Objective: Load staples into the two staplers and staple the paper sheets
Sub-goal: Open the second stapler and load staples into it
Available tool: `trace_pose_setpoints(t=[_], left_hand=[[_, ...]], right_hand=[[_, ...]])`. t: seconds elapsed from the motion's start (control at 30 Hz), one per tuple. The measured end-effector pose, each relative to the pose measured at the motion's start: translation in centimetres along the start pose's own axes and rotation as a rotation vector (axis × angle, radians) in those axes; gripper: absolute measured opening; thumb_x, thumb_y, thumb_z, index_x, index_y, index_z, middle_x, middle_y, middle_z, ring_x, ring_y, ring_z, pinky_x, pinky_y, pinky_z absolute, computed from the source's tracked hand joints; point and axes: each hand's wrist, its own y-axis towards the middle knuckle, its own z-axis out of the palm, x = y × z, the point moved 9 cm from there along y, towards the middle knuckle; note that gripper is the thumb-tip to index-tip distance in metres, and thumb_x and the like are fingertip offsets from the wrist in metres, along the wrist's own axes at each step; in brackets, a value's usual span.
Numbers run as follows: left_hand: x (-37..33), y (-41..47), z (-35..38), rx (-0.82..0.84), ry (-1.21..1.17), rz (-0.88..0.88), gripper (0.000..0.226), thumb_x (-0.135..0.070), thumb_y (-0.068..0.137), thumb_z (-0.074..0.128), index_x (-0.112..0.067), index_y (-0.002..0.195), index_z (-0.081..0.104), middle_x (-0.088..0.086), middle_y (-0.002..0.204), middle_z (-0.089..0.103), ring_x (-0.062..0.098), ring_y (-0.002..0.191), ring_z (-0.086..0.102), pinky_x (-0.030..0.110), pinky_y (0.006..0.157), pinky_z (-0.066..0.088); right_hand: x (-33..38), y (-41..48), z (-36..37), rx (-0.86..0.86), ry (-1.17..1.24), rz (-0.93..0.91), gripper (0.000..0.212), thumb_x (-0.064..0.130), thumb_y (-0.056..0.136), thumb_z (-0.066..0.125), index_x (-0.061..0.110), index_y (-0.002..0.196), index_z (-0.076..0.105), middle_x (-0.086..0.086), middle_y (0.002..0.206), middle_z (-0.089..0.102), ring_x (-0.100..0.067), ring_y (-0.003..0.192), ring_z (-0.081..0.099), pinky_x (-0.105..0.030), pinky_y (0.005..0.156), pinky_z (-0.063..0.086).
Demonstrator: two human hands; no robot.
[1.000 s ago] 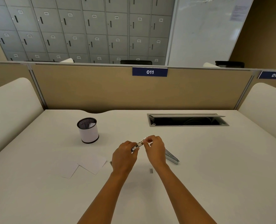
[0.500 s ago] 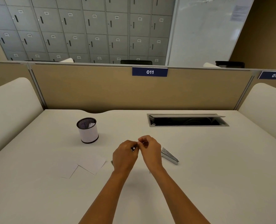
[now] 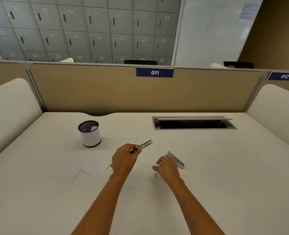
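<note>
Chrome is glinting on two staplers: one (image 3: 142, 146) is sitting in our left hand (image 3: 123, 160), fingers curled tight round its dark end, its metal nose pointing toward two o'clock above the white desk (image 3: 225, 167). The second stapler (image 3: 176, 159) is lying on the desk, at three o'clock from the first. Our right hand (image 3: 167, 168) is hovering half open just beside it, above a small staple strip (image 3: 155, 175); whether the fingertips are pinching anything, we cannot tell. Two paper sheets (image 3: 87, 168) are lying overlapped at nine o'clock, one mesh cup (image 3: 89, 134) at eleven.
</note>
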Motion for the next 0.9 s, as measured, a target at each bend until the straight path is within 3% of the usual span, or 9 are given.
trace_pose_setpoints(t=[0.1, 0.23, 0.33, 0.43, 0.6, 0.67, 0.73, 0.8, 0.9], left_hand=[[-0.3, -0.1, 0.1, 0.006, -0.016, 0.008, 0.022, -0.039, 0.08, 0.066, -0.026, 0.097, 0.071, -0.006, 0.094, 0.072, 0.013, 0.082, 0.062, 0.022, 0.059, 0.037], [-0.5, -0.1, 0.0, 0.018, -0.02, 0.007, 0.02, -0.039, 0.079, 0.066, -0.029, 0.095, 0.071, -0.008, 0.092, 0.071, 0.006, 0.074, 0.053, 0.016, 0.054, 0.032], [-0.5, -0.1, -0.2, 0.024, -0.035, 0.009, 0.019, -0.038, 0.079, 0.067, -0.029, 0.095, 0.071, -0.008, 0.091, 0.071, 0.007, 0.075, 0.054, 0.018, 0.055, 0.033], [-0.5, 0.0, -0.3, 0.039, -0.041, 0.012, 0.02, -0.038, 0.079, 0.067, -0.029, 0.096, 0.071, -0.007, 0.091, 0.071, 0.009, 0.077, 0.057, 0.021, 0.058, 0.036], [-0.2, 0.1, -0.4, 0.095, -0.105, 0.014, 0.02, -0.038, 0.077, 0.07, -0.029, 0.094, 0.073, -0.01, 0.089, 0.071, 0.008, 0.076, 0.059, 0.018, 0.057, 0.039], [-0.1, 0.1, -0.3, 0.125, -0.123, 0.006, 0.019, -0.039, 0.076, 0.071, -0.03, 0.093, 0.073, -0.012, 0.087, 0.07, 0.008, 0.074, 0.058, 0.018, 0.057, 0.039], [0.1, 0.1, -0.3, 0.15, -0.145, 0.003, 0.018, -0.038, 0.075, 0.072, -0.032, 0.091, 0.073, -0.012, 0.083, 0.069, 0.007, 0.07, 0.057, 0.019, 0.056, 0.038], [0.0, 0.1, -0.1, 0.18, -0.166, 0.011, 0.018, -0.038, 0.074, 0.072, -0.032, 0.091, 0.073, -0.011, 0.079, 0.068, 0.008, 0.066, 0.055, 0.019, 0.055, 0.037], [-0.5, 0.0, 0.3, 0.22, -0.187, 0.037, 0.019, -0.037, 0.074, 0.073, -0.032, 0.091, 0.074, -0.009, 0.08, 0.069, 0.011, 0.069, 0.057, 0.021, 0.057, 0.04]], right_hand=[[-1.0, -0.6, 2.3, 0.074, -0.183, 0.021, 0.035, 0.029, 0.082, 0.066, 0.008, 0.109, 0.057, -0.01, 0.115, 0.058, -0.024, 0.107, 0.056, -0.029, 0.086, 0.045], [-0.3, -0.8, 3.0, 0.023, -0.352, -0.065, 0.023, 0.01, 0.09, 0.049, 0.009, 0.111, 0.057, -0.01, 0.118, 0.057, -0.024, 0.108, 0.055, -0.03, 0.085, 0.044], [-0.4, -0.5, 2.9, 0.003, -0.375, -0.111, 0.028, 0.004, 0.09, 0.042, 0.01, 0.112, 0.059, -0.01, 0.117, 0.059, -0.023, 0.107, 0.056, -0.029, 0.087, 0.043], [-1.1, -0.3, 1.9, -0.015, -0.2, -0.082, 0.027, 0.008, 0.088, 0.048, 0.008, 0.109, 0.065, -0.009, 0.115, 0.063, -0.023, 0.106, 0.059, -0.028, 0.091, 0.044], [-1.1, -0.6, -1.9, -0.07, 0.341, 0.004, 0.011, 0.003, 0.081, 0.061, 0.001, 0.084, 0.071, -0.011, 0.081, 0.07, -0.028, 0.079, 0.067, -0.033, 0.08, 0.052], [-0.7, -0.8, -3.9, -0.109, 0.474, 0.004, 0.007, 0.005, 0.08, 0.065, 0.006, 0.081, 0.072, -0.006, 0.076, 0.07, -0.022, 0.076, 0.069, -0.026, 0.075, 0.055], [0.5, -1.0, -6.0, -0.15, 0.518, -0.062, 0.006, 0.01, 0.078, 0.071, 0.016, 0.077, 0.073, 0.002, 0.075, 0.072, -0.007, 0.074, 0.069, -0.008, 0.064, 0.051], [2.3, -1.2, -7.5, -0.164, 0.527, -0.159, 0.007, 0.014, 0.076, 0.074, 0.02, 0.077, 0.073, 0.008, 0.077, 0.072, 0.004, 0.072, 0.067, -0.005, 0.061, 0.049], [5.8, -1.8, -8.3, -0.181, 0.43, -0.36, 0.009, 0.011, 0.076, 0.073, 0.016, 0.083, 0.073, 0.012, 0.081, 0.068, 0.001, 0.073, 0.066, -0.003, 0.067, 0.048]])
